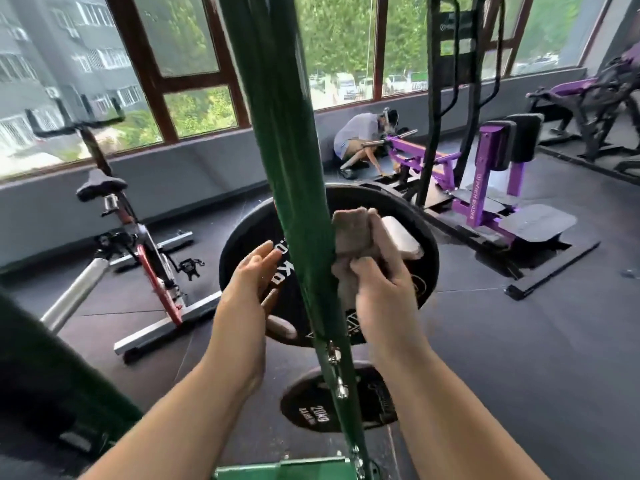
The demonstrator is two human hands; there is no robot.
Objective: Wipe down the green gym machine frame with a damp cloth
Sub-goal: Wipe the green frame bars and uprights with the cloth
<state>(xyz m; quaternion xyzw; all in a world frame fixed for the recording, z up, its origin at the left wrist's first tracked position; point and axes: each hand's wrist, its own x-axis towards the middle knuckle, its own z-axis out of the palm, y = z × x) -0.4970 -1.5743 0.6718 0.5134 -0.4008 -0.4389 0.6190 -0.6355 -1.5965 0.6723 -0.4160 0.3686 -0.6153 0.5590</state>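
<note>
A green frame post [287, 140] runs from the top of the view down to a green base [287, 471] at the bottom. My right hand [381, 292] grips a brownish cloth [356, 233] and holds it against the post's right side at mid-height. My left hand [249, 282] hovers just left of the post, fingers straight and relaxed, holding nothing. Bolts [341, 389] stud the post lower down.
Behind the post hangs a large black weight plate [412, 223]; a smaller 20 kg plate [308, 407] lies on the floor. An exercise bike [138, 244] stands left. A crouching person [360, 136] and purple machines [485, 181] are at the back right. Windows line the far wall.
</note>
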